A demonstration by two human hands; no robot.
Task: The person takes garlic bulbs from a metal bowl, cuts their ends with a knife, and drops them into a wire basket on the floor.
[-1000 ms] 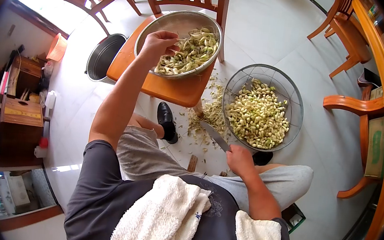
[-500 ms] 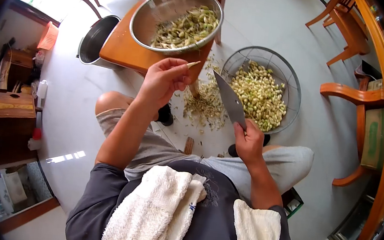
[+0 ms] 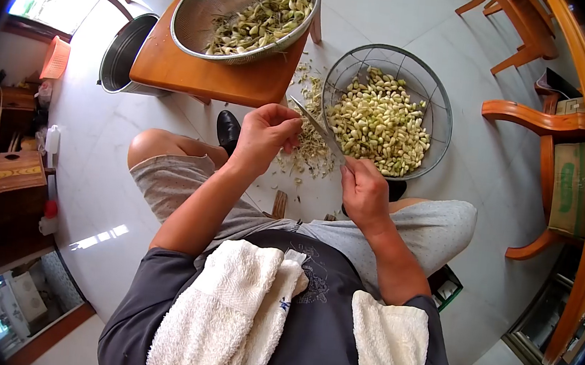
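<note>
My left hand (image 3: 267, 136) is closed in a pinch near the stool's front edge. The small pale bulb seen in it earlier is now hidden by the fingers. A knife (image 3: 322, 134) is gripped in my right hand (image 3: 364, 196), its blade turned nearly edge-on and its tip close beside my left fingers. Beyond the hands, a round wire basket (image 3: 444, 106) on the floor holds many trimmed pale bulbs (image 3: 380, 127). A perforated metal colander (image 3: 193, 12) holds untrimmed greenish bulbs (image 3: 263, 23) with stringy ends.
The colander stands on a wooden stool (image 3: 169, 70). A metal bucket (image 3: 117, 57) is left of it. Trimmings (image 3: 306, 152) lie scattered on the floor before me. Wooden furniture (image 3: 538, 119) lines the right side. Towels (image 3: 216, 303) hang over my chest.
My left hand has come lower, and the bulb's tip no longer shows. The knife has turned from flat to nearly edge-on and its tip has moved left to the left fingers. The view shifted.
</note>
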